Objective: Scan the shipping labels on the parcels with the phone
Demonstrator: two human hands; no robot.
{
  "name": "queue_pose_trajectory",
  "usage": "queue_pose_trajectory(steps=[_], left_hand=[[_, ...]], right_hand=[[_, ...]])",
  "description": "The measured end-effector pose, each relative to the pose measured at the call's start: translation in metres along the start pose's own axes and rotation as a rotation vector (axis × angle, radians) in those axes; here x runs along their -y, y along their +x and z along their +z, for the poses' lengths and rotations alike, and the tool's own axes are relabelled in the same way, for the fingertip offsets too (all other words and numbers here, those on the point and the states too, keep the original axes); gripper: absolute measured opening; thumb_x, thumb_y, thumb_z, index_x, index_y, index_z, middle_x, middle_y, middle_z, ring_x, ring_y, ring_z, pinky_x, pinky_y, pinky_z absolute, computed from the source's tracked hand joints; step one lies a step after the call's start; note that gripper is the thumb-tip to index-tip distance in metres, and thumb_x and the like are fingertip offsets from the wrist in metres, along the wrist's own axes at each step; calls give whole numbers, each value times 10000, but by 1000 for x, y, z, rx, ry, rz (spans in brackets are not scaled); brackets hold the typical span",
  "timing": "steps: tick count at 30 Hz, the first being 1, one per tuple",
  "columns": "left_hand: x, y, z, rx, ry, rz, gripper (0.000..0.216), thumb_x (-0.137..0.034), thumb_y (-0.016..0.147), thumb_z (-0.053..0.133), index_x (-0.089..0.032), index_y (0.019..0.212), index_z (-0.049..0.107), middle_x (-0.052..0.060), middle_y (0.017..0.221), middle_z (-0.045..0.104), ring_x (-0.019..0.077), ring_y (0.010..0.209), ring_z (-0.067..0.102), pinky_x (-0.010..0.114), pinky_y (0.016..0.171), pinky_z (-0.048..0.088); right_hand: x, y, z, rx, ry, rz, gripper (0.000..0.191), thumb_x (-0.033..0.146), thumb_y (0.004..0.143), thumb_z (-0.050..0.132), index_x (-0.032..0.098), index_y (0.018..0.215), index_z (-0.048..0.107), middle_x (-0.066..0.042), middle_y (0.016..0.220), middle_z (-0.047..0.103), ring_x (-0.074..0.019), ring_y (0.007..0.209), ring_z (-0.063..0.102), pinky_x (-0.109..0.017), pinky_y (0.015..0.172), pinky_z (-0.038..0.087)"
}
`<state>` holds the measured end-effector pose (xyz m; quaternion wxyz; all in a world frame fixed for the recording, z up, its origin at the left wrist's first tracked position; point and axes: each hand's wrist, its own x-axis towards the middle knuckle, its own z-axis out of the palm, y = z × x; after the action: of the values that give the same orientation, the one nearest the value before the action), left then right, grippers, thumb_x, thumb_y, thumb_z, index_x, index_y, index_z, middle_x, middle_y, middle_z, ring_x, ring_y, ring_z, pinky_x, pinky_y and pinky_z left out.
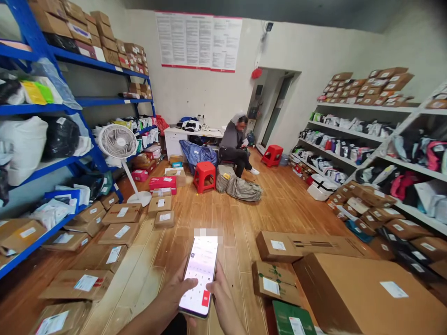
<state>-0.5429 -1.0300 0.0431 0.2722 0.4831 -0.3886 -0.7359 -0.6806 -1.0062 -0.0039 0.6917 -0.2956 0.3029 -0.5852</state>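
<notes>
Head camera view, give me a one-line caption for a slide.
Both hands, left hand and right hand, hold a phone above a parcel-strewn wooden floor.

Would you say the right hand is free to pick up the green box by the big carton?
Probably not yet: the right hand is on the phone with the left hand, though the green box lies unobstructed.

the phone [199, 275] sits low in the middle, between the left hand [174, 298] and right hand [218, 286]. boxes on the floor [104, 242] lie to its left, under the left shelves [52, 107]; a large box [366, 298] lies right, before the right shelves [384, 139]. behind, a fan [118, 144] (left), then a seated person [235, 146] beside a stool [205, 176].
</notes>
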Motion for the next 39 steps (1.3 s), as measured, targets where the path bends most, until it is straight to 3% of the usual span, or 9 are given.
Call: queue_pose_trajectory(steps=[6,12,16,20,25,29,33,36,39], left_hand=[[-33,83,-25,123,-84,-35,975,-294,707,555,-265,1540,50,79,947,654,234,747,657,296,463,575],[-105,171,-48,187,-118,-120,1257,-204,444,566,-202,1528,-72,91,1013,674,254,815,669,324,555,580],[-154,225,-69,201,-65,-139,1268,-199,464,608,-192,1526,-85,48,915,689,218,742,658,309,580,576],[-184,272,-97,325,-155,-58,1174,-218,501,582,-207,1548,50,71,979,692,245,813,664,339,585,596],[-210,319,-122,429,-287,-6,1080,-286,605,565,-348,1546,39,88,1238,644,220,842,666,268,550,572],[-227,360,-138,393,-363,18,1066,-294,613,567,-344,1547,55,108,1278,630,264,940,670,248,550,567],[-245,412,-159,319,-412,102,1054,-284,615,554,-326,1552,72,120,1271,640,272,904,672,349,586,610],[-267,457,-175,242,-393,103,1039,-258,645,524,-299,1557,28,109,1234,670,218,788,664,341,613,589],[-293,504,-187,166,-349,119,1032,-245,664,518,-274,1560,7,99,1247,668,227,825,662,377,675,594]], right_hand=[[16,78,-22,-62,18,-26,526,251,686,590,215,1210,622,-65,1094,755,-274,976,686,-387,831,547],[37,190,-31,-196,-17,-2,546,401,715,671,205,1222,629,-77,1079,759,-266,935,687,-364,789,548],[56,260,-27,-216,-72,-15,610,570,757,709,215,1246,630,-83,1094,748,-265,955,683,-360,803,546],[73,319,-21,-261,-117,-8,649,676,735,694,224,1199,661,-85,1054,754,-258,896,684,-356,772,548],[74,378,-36,-157,-148,5,706,451,638,861,252,1269,613,-57,1112,745,-238,937,678,-346,818,540],[70,430,-54,-58,-130,51,698,382,642,855,241,1280,610,-63,1132,744,-254,982,675,-357,844,528],[75,501,-63,-125,-97,105,591,560,676,772,209,1146,701,-67,1077,765,-275,971,677,-386,885,514],[84,569,-68,-276,-181,127,714,752,541,772,183,972,747,-79,1007,776,-296,983,675,-394,900,516],[99,641,-70,-358,-184,164,737,832,482,737,173,812,733,-71,824,764,-272,807,689,-368,735,547]])
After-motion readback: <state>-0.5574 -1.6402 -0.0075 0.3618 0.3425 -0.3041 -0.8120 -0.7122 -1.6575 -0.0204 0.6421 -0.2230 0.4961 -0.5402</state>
